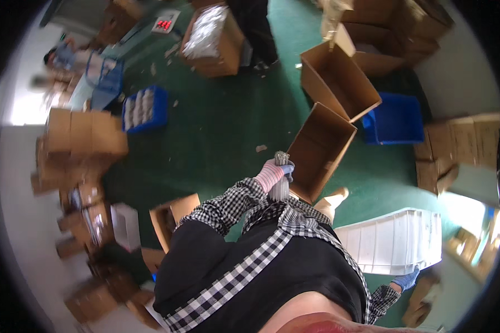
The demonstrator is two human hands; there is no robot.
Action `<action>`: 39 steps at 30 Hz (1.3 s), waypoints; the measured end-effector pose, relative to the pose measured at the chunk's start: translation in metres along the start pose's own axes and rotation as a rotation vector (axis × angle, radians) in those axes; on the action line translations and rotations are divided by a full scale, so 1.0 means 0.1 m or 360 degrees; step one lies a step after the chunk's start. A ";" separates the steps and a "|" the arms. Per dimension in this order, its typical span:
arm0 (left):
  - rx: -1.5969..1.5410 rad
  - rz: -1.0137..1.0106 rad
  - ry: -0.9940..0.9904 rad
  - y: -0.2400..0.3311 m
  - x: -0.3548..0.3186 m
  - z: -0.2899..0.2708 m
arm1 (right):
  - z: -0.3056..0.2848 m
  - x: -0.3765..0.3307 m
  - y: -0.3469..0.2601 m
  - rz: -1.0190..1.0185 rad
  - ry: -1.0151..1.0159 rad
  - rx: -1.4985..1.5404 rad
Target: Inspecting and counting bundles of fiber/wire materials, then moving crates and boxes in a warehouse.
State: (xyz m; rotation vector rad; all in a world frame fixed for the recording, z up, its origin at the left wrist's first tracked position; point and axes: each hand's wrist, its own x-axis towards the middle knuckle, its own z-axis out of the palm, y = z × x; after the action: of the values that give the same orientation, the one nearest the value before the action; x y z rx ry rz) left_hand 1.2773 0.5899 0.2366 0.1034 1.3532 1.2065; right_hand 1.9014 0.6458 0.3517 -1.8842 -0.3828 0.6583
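My left hand (274, 173), in a glove with a pink striped cuff and blue-grey fingers, is closed around a bundle of thin, silvery-grey strips or rods (281, 191). The bundle stands roughly upright in front of my body, beside an open cardboard box (320, 145). What the strips are exactly is too small to tell. At the lower right my right hand (406, 279), in a blue glove, grips the edge of a large white plastic bin (394, 240). Its fingertips are partly hidden at the bin's corner.
Another open cardboard box (339, 80) and a blue plastic bin (395, 119) lie beyond. Stacked cartons (83, 133) line the left side. A blue crate of white items (145, 109) and a carton of silvery material (212, 50) stand on the green floor (205, 127). Another person (255, 30) stands at the top.
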 end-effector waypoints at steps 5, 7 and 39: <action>-0.0241 0.0121 0.0428 -0.06 0.11 0.47 | 1.33 1.79 -0.03 0.0100 0.0134 -0.0438; -0.0302 0.0212 0.0638 -0.05 0.07 0.85 | 1.93 2.42 0.04 0.0091 0.0086 -0.0695; -0.0212 -0.0516 0.1017 -1.59 1.55 3.20 | 6.52 3.25 2.66 -0.1214 -0.1667 -0.1864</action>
State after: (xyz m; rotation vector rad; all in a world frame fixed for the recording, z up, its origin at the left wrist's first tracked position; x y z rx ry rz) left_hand 1.5805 0.8061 0.1231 -0.6227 1.7445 1.0846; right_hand 1.7576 1.2018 -0.1703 -1.9348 -2.4320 0.9097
